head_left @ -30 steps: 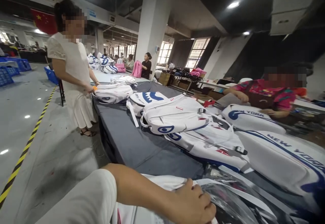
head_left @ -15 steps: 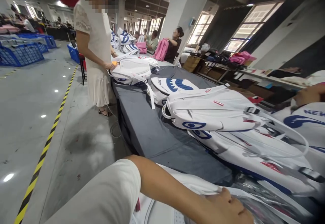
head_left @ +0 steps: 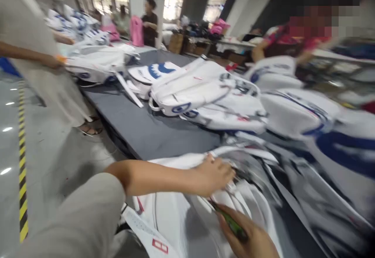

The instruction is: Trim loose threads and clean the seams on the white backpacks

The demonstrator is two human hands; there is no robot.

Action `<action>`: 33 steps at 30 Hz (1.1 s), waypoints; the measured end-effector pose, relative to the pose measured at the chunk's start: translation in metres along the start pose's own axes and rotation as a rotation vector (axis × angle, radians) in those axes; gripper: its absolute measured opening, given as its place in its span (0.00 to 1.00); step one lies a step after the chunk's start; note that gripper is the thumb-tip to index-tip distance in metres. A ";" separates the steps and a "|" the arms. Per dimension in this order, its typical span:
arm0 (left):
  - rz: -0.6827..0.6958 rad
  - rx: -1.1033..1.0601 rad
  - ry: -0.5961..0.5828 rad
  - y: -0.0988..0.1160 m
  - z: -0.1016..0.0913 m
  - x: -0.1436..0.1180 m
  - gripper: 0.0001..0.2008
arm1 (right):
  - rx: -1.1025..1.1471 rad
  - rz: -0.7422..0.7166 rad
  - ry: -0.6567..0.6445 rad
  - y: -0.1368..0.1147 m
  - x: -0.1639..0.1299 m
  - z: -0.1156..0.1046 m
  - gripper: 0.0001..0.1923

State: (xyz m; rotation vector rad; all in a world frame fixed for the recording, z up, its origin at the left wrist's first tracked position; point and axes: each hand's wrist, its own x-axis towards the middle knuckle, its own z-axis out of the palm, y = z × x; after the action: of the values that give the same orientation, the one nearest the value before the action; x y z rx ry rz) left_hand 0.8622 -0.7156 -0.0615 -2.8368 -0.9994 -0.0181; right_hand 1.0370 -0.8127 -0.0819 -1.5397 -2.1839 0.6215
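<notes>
1. A soft white fabric backpack (head_left: 172, 219) in slippery clear plastic lies at the grey table's (head_left: 146, 133) near edge.
2. It is pressed by the left hand (head_left: 212, 174).
3. A thin green tool (head_left: 231, 223) is gripped by the right hand (head_left: 252, 240).
4. The bag is judged light and floppy, best taken by its fabric edges.

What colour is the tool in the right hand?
Green, a slim tool in the right hand; head view, though blurred.

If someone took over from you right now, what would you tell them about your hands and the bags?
Left hand: lies flat on the white backpack nearest me, fingers by its clear plastic wrap.
Right hand: grips a small green tool just above the same backpack.
The backpack lies on the grey table; more white backpacks lie further along it.
Done: backpack is on the table, under both hands.
Left: the picture is too blurred to tell.
</notes>
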 end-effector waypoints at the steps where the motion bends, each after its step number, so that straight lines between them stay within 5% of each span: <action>1: -0.008 -0.004 -0.018 0.001 -0.002 -0.002 0.39 | 0.003 0.027 -0.016 -0.007 -0.004 -0.004 0.15; 7: -0.005 0.039 -0.044 -0.004 -0.008 -0.002 0.39 | 0.118 0.134 0.067 -0.022 -0.018 -0.009 0.13; 15: -0.011 0.070 -0.073 -0.001 -0.016 -0.005 0.36 | 0.184 0.073 0.180 -0.021 -0.012 0.008 0.12; 33: -0.009 0.001 -0.074 -0.002 -0.014 -0.004 0.38 | 0.084 0.203 0.031 -0.035 -0.006 -0.005 0.12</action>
State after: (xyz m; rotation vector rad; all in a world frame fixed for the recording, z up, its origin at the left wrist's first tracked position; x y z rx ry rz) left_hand 0.8580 -0.7185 -0.0479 -2.8508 -1.0269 0.0875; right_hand 1.0146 -0.8280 -0.0590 -1.7274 -1.9682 0.7364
